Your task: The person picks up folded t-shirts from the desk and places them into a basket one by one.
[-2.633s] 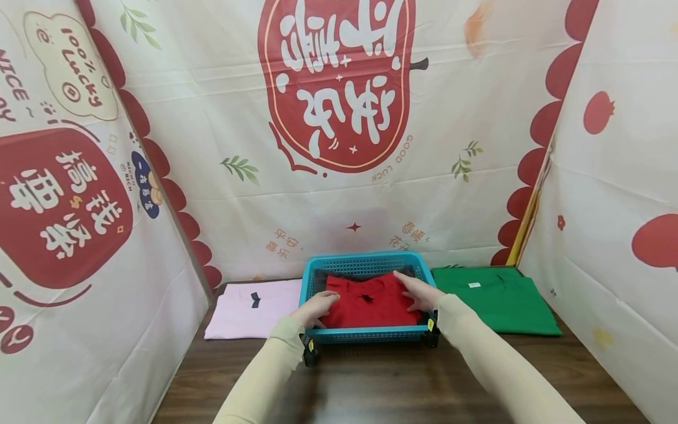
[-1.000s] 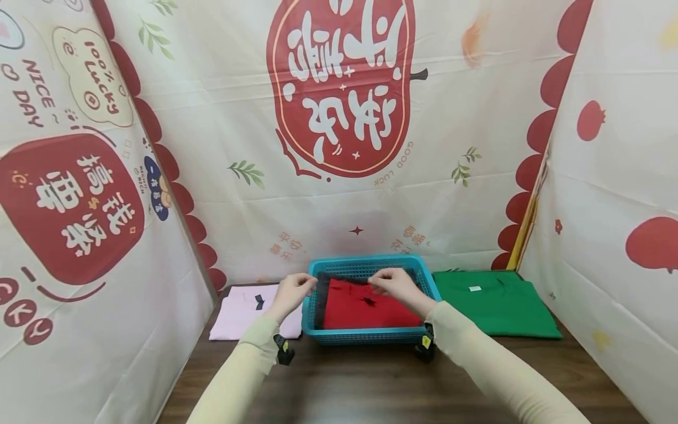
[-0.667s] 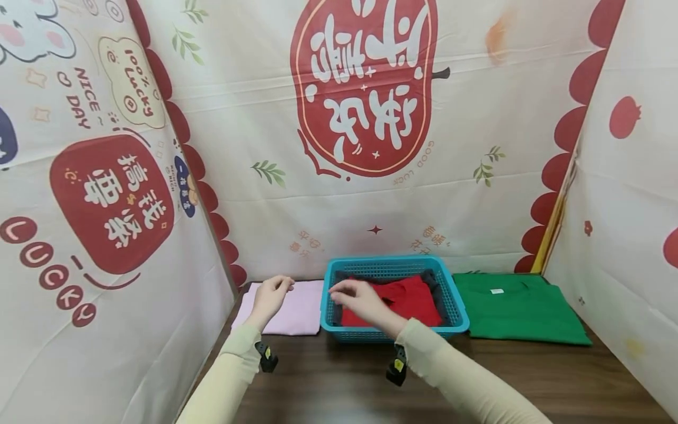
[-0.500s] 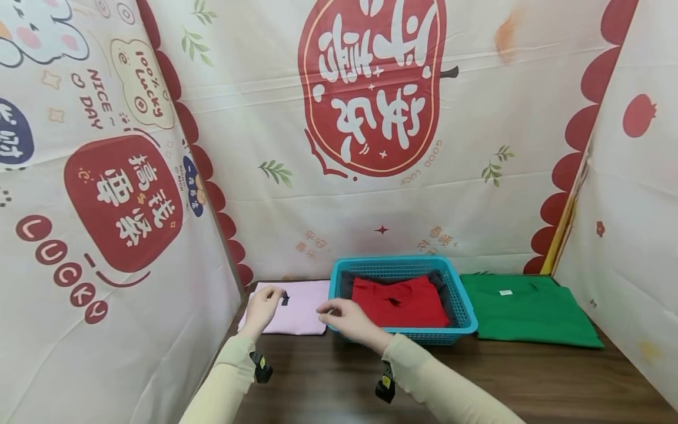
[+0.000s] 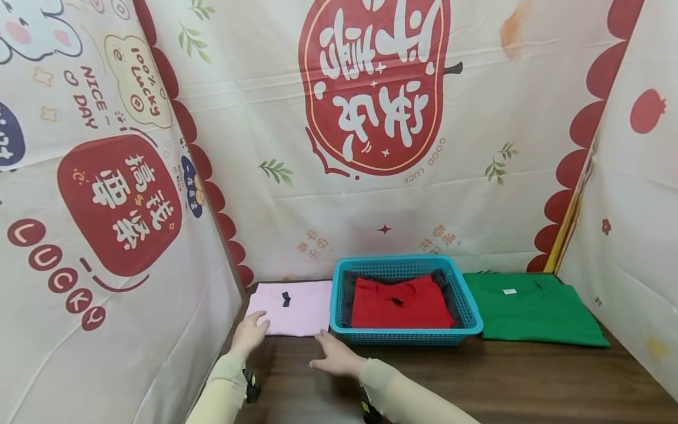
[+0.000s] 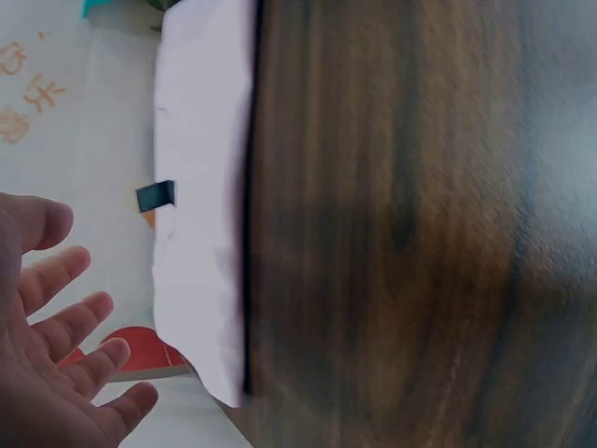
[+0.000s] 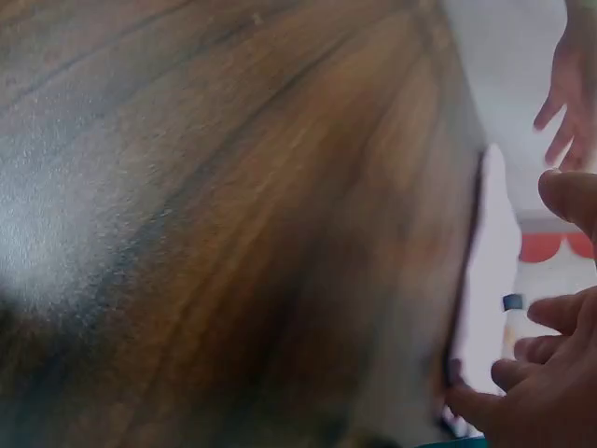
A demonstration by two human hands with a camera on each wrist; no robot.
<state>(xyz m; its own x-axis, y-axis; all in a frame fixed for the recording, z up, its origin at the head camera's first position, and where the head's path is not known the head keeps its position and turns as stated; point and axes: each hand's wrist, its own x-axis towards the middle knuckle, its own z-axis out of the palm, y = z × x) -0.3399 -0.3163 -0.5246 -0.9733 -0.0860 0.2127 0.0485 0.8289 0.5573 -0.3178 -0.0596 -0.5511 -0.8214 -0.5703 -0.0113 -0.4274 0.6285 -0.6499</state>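
Note:
A folded pink shirt with a dark neck label lies on the table left of the basket. My left hand is at its front left corner, fingers spread; in the left wrist view that hand has nothing in its palm. At the front right corner of the shirt is my right hand, fingers extended, close to the blue basket. In the right wrist view the right hand appears beside the pink shirt; whether it touches the cloth I cannot tell.
Inside the basket a folded red shirt lies on dark grey cloth. A folded green shirt with a white label lies right of the basket. Printed cloth walls enclose the wooden table at the back and sides.
Both hands have left the red shirt in the basket, moved left over the pink shirt, then lowered toward its front corners. Their fingers have spread from a bunched pose. The view has swung left.

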